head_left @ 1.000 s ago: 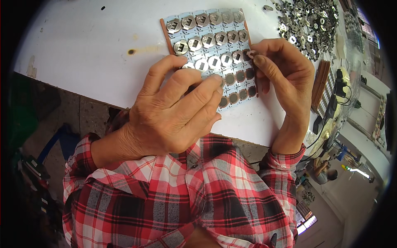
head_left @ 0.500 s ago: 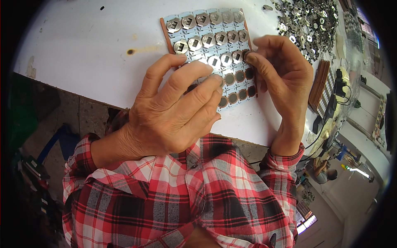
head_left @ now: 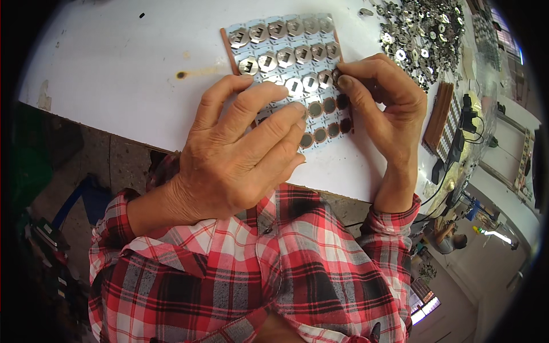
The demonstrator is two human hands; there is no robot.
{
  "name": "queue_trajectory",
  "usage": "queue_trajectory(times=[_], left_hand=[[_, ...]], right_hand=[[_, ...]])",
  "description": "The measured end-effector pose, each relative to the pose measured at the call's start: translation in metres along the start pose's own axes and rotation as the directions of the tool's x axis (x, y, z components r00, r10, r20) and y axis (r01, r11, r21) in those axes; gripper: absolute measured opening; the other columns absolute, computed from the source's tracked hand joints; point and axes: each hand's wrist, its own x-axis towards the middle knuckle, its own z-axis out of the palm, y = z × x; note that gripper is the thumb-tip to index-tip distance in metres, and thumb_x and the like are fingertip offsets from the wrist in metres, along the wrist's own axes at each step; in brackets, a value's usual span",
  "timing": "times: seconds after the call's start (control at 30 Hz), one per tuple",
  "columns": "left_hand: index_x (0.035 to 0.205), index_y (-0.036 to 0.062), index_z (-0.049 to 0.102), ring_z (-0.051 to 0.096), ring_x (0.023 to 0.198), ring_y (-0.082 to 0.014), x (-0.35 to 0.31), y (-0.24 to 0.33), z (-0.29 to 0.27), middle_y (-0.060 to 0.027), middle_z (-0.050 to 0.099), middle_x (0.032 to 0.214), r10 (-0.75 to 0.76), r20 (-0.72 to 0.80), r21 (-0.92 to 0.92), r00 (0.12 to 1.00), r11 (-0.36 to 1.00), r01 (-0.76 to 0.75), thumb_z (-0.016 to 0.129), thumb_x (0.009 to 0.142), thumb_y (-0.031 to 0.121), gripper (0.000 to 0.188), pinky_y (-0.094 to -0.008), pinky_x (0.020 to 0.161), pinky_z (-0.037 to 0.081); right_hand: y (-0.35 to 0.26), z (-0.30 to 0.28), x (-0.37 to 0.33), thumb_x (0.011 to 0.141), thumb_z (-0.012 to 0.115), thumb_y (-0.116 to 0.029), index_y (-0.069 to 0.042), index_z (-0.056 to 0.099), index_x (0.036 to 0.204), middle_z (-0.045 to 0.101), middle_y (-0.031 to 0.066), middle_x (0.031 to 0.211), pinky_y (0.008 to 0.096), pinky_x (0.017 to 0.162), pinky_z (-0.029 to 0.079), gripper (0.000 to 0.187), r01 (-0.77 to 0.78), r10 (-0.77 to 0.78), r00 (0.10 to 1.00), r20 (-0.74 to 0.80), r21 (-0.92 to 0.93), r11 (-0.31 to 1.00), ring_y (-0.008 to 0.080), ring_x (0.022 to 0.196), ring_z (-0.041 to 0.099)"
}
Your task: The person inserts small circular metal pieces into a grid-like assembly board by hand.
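A panel of small light-blue circuit boards (head_left: 269, 48) with brown edge strips lies on the white table. Its upper rows carry silver coin-cell clips (head_left: 286, 57); the lower rows show bare dark round pads (head_left: 315, 110). My left hand (head_left: 234, 148) rests over the panel's lower left part, fingers spread, hiding some boards. At the right end of the third row, my right hand (head_left: 392, 108) pinches a metal clip (head_left: 337, 76) between thumb and forefinger, against the panel. The fingertips partly cover that clip.
A heap of loose metal clips (head_left: 426, 34) lies at the far right of the white table (head_left: 114, 74). Nearer sits a stack of brown-edged panels (head_left: 440, 123), beside black plugs and cables (head_left: 469, 120). Another person (head_left: 449, 237) is in the background at right.
The panel has shifted very slightly left. My right hand has moved a little left, and its forefinger now reaches over the end clip of the third row. My left hand stays nearly still.
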Motion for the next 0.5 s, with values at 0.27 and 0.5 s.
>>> queue_trajectory(times=[0.27, 0.5], left_hand=[[0.11, 0.0004, 0.075, 0.064, 0.116, -0.0332, 0.001, -0.002, -0.004, -0.011, 0.073, 0.118, -0.037, -0.047, 0.1, 0.998, 0.994, 0.041, 0.085, 0.073, 0.016, 0.041, -0.0531, 0.102, 0.049], [0.11, 0.0007, 0.075, 0.063, 0.118, -0.0329, 0.009, -0.003, -0.007, -0.0104, 0.072, 0.121, -0.051, -0.018, 0.103, 0.999, 0.993, 0.053, 0.086, 0.071, 0.015, 0.043, -0.0503, 0.103, 0.048]], right_hand=[[0.014, -0.048, -0.008, 0.095, 0.077, -0.006, 0.0, 0.078, 0.109, 0.073, -0.0015, 0.083, 0.0193, 0.06, 0.043, 0.015, -0.131, 0.128, 0.944, -0.305, 0.013, 0.991, 0.0036, 0.069, 0.06], [0.018, -0.036, -0.002, 0.095, 0.078, -0.006, -0.001, 0.078, 0.111, 0.071, -0.0006, 0.091, 0.021, 0.069, 0.046, 0.017, -0.058, 0.043, 0.994, -0.098, -0.161, 0.985, 0.0046, 0.075, 0.06]])
